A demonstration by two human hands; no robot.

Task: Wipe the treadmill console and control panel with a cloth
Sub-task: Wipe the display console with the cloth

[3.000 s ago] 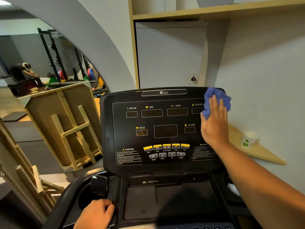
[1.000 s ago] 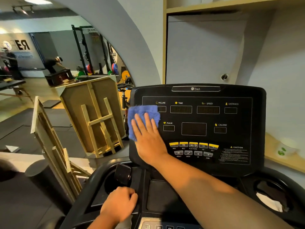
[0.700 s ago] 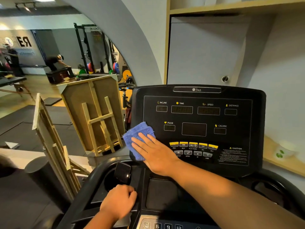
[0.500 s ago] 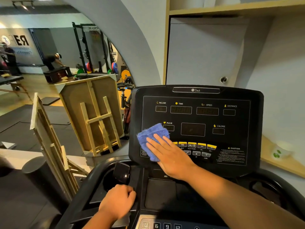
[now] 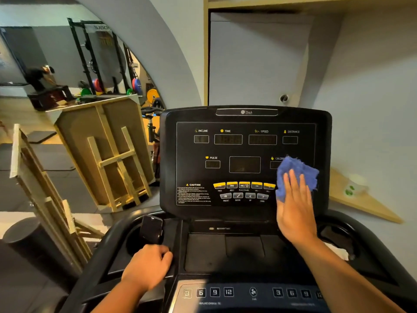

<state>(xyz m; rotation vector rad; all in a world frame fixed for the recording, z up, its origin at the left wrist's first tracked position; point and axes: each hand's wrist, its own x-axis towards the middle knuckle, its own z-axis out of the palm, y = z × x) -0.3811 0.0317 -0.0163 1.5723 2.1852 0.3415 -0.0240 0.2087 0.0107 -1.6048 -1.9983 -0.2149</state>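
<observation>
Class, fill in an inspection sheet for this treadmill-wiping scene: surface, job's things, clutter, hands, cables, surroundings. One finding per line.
Surface: black console, displays dark; control panel with numbered keys at the bottom edge.
Job's things: blue cloth pressed on the console's right side, covering part of the CALORIE label.
Clutter: dark phone-like object upright in the left cup holder; something white in the right holder.
Hands: right hand flat, fingers straight on the cloth; left hand curled on the console's lower left edge.
Cables: nothing seen.
Surroundings: wooden frames at left, weight rack behind, wall shelf with a cup at right.
</observation>
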